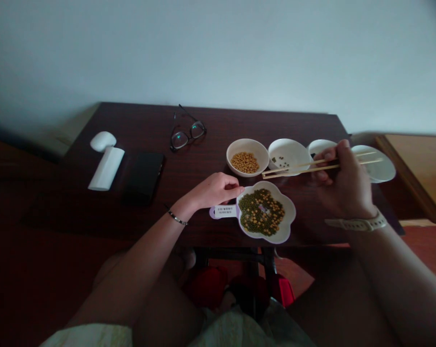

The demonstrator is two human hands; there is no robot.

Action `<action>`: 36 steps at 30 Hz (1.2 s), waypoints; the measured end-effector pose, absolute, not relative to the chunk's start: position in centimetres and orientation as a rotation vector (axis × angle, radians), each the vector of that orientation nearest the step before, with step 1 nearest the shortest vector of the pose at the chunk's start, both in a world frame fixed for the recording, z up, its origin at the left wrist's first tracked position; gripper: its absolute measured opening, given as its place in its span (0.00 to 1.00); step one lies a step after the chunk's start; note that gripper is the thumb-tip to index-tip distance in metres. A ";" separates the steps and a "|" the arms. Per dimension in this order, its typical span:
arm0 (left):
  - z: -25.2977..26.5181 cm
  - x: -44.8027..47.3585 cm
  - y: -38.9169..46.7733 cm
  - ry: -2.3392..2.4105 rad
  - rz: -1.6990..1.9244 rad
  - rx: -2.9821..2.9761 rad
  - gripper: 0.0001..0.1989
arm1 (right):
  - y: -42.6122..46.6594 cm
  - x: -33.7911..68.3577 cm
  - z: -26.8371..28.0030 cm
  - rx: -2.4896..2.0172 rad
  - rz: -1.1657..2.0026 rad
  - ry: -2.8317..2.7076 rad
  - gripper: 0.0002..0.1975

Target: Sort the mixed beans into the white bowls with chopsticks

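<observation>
A pale wall point(218, 58) is seen behind a dark table point(189, 168). At the table's near side, right of centre, a flower-shaped dish point(288, 217) is placed, its handle pointed left. By the right hand point(348, 188), chopsticks point(304, 169) are gripped between bent fingers; their tips are held close together, pointed left, near the dish's far rim. The dish's left rim is touched by the left hand point(219, 188), fingers drawn together; whether it is pinched cannot be told. Beyond, four white bowls point(293, 149) are lined up rightward. At left, a flat black object point(143, 177) and a white object point(107, 168) are set; farther, glasses point(189, 137) are laid. A watch point(365, 224) and bracelet point(177, 219) are worn. Green beans point(249, 224) and yellow beans point(244, 163) are mixed in the dish; yellow ones are gathered in the leftmost bowl.
</observation>
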State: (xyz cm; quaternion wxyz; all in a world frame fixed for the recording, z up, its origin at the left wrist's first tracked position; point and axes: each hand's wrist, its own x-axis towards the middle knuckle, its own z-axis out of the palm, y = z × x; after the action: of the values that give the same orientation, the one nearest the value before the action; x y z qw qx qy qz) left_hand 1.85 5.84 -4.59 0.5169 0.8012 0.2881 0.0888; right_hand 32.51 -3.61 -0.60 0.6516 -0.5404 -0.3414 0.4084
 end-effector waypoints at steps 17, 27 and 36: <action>-4.5 1.9 5.8 0.690 0.207 1.943 0.24 | -4.3 30.1 0.9 -1.319 0.911 -0.862 0.23; -4.6 1.8 5.8 0.694 0.210 1.950 0.24 | -5.1 30.7 0.1 -1.559 0.983 -1.010 0.25; -4.7 1.9 5.8 0.702 0.214 1.928 0.24 | -5.5 30.7 0.0 -1.548 0.942 -1.068 0.27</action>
State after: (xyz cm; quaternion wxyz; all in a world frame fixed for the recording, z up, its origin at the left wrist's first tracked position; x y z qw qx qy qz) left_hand 1.88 5.85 -4.69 0.5136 0.8019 0.2919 0.0892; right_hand 30.68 -5.53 -0.01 0.4962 -0.6390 -0.4407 0.3888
